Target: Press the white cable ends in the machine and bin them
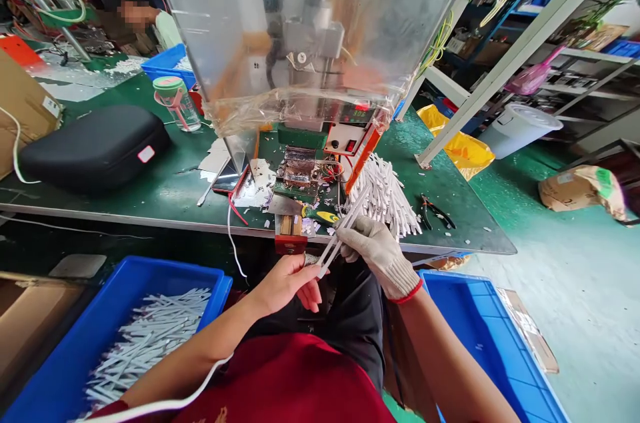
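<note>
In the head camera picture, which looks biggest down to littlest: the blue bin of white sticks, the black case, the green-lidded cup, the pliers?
1. blue bin, though it is nearest the camera, which makes it look bigger
2. black case
3. green-lidded cup
4. pliers, thin, and only a little smaller-looking than the cup

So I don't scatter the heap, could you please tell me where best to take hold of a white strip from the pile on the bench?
Pinch one by its near end, coming from the bench's front edge. The strips in the pile fan out from the orange housing, their free ends pointing toward that edge and spread apart; the far ends bunch against the housing.
</note>
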The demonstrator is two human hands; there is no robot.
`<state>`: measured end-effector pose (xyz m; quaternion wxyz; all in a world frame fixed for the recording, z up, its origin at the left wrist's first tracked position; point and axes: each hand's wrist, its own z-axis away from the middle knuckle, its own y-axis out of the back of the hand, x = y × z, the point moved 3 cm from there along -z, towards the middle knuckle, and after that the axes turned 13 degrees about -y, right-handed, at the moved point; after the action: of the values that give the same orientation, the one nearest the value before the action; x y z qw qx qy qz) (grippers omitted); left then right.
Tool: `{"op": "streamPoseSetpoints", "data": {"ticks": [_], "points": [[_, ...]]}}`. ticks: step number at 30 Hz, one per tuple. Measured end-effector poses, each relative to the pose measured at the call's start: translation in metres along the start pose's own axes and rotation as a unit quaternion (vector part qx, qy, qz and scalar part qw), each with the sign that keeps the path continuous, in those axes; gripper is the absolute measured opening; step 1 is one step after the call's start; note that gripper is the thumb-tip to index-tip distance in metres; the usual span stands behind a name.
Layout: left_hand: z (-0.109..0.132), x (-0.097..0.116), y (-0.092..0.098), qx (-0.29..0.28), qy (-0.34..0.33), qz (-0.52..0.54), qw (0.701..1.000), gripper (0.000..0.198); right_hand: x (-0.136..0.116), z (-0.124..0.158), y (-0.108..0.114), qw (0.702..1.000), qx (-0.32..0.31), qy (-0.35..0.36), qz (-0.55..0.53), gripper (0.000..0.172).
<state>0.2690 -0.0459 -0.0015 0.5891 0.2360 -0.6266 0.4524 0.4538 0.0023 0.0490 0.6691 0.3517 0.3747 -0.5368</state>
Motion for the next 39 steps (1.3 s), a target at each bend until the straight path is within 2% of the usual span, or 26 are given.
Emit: {"op": "streamPoseSetpoints", "data": {"ticks": [3,6,11,17,21,27,32,39], "points": [[0.003,-0.003,0.004,0.005,-0.014,-0.041,0.999,0.041,-0.001,0.002,-0.006,0.999,0.016,-0.007,0.027,0.025],[0.005,-0.009,0.006,0.014,-0.008,-0.061,0.998,0.042,-0.002,0.003,-0.013,0.999,0.006,0.009,0.030,0.026],[0.009,-0.015,0.005,0.017,0.038,-0.009,0.999,0.048,-0.001,0.002,-0.023,1.000,-0.007,0.013,0.003,0.029],[0.012,-0.018,0.007,0.023,0.037,0.010,0.999,0.050,0.002,-0.003,-0.031,1.000,-0.019,0.008,-0.003,0.033],[0.013,-0.018,0.008,0.034,0.029,0.021,0.999,0.047,0.005,-0.018,-0.035,0.999,-0.035,-0.008,0.005,0.040],[0.010,-0.005,0.017,0.089,-0.012,0.040,0.995,0.047,-0.002,-0.062,-0.052,0.994,-0.099,0.011,-0.033,0.040],[0.002,0.001,0.027,0.132,-0.010,0.060,0.989,0.046,0.001,-0.088,-0.068,0.994,-0.067,0.009,-0.087,0.040],[-0.007,0.002,0.026,0.110,0.004,0.054,0.992,0.048,0.020,-0.099,-0.077,0.990,-0.009,-0.021,-0.139,0.041]]}}
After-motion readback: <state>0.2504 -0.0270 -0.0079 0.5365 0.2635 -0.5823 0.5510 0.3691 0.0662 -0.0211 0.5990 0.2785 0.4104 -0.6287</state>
